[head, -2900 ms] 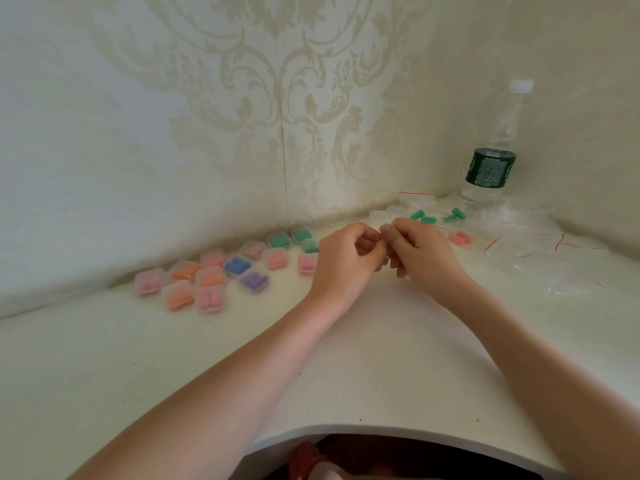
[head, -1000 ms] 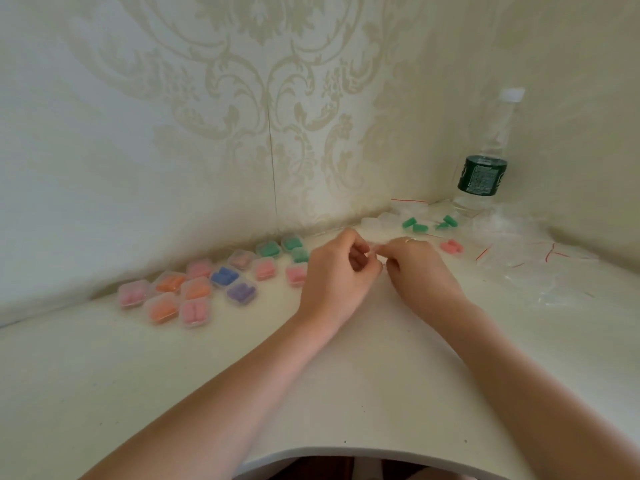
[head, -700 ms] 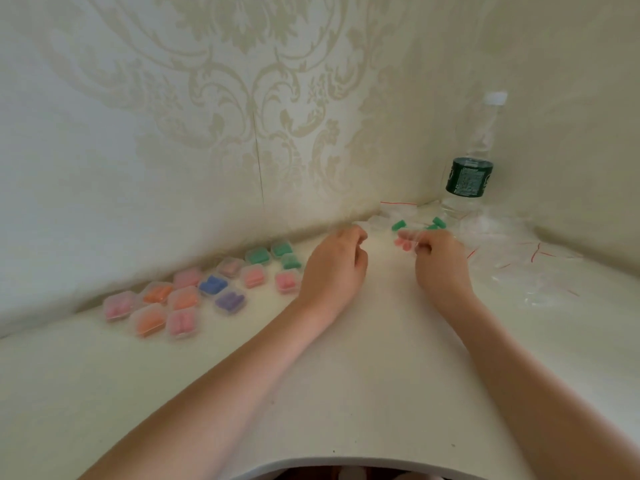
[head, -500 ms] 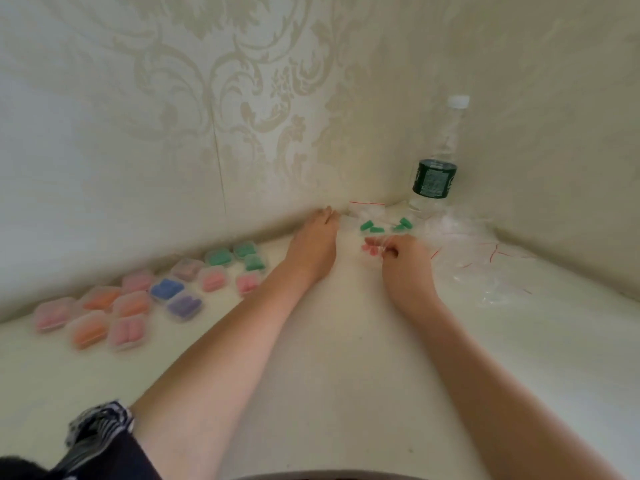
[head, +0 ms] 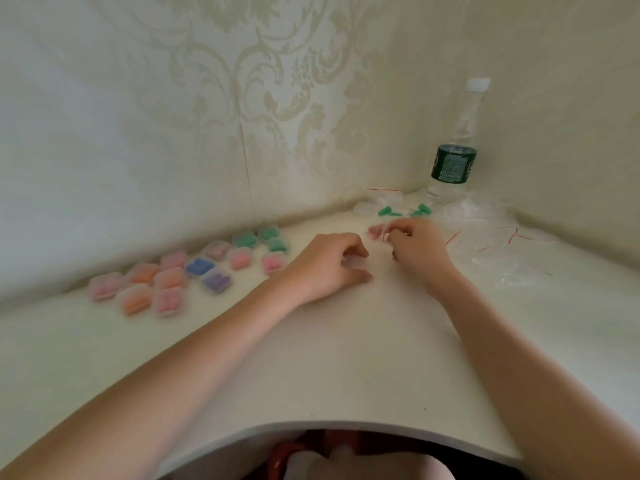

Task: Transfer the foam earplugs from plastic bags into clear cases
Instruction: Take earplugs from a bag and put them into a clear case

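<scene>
The pale surface (head: 332, 368) sat in a wallpapered corner. Filled little cases (head: 194, 268) lay at ten o'clock. A water bottle (head: 455, 157), empty bags (head: 495, 244) and green earplugs (head: 403, 211) were at one o'clock. The right hand (head: 414, 245) pinched pink earplugs (head: 376, 233). The left hand (head: 327, 266) curled around a clear case (head: 353, 262).

Looking forward and down from head height, close over the table's (head: 346, 358) curved near edge, facing its far right corner by the walls; wide-angle, taking in both forearms. Only one view.
</scene>
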Demonstrator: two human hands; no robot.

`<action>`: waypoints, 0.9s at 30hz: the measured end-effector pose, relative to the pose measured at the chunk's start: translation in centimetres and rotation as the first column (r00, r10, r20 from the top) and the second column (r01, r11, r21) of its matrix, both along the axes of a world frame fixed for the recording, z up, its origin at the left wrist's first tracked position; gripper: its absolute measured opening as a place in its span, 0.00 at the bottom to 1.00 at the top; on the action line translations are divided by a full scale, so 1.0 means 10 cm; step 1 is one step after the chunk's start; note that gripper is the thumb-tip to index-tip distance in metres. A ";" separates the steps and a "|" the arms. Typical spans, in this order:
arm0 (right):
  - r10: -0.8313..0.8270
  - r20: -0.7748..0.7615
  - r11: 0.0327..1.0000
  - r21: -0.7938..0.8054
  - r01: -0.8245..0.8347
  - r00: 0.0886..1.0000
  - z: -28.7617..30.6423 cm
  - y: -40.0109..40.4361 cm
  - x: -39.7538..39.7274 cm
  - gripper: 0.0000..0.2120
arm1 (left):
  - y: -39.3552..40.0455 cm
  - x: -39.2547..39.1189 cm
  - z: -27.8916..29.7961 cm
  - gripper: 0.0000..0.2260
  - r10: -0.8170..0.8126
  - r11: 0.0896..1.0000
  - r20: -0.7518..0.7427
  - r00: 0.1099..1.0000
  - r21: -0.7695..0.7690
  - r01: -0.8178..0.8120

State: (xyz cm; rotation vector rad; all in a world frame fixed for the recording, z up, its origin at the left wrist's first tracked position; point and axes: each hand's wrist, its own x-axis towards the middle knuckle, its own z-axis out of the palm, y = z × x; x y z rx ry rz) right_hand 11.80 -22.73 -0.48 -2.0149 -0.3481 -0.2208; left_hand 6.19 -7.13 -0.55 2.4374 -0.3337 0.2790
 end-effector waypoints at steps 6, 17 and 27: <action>0.117 -0.201 0.974 0.216 -0.072 0.973 0.06 0.06 -0.13 0.13 | 0.21 -0.21 -0.08 0.23 0.006 0.961 -0.112 0.994 -0.272 -0.036; 0.235 -0.127 0.971 -0.009 -0.238 0.964 0.09 0.02 -0.22 0.14 | 0.32 -0.21 -0.09 0.16 -0.028 0.924 -0.072 0.997 -0.382 -0.002; 0.220 -0.086 0.938 -0.254 -0.235 0.972 0.11 0.04 -0.27 0.09 | 0.25 -0.17 -0.08 0.18 0.020 0.866 -0.041 0.999 -0.499 -0.038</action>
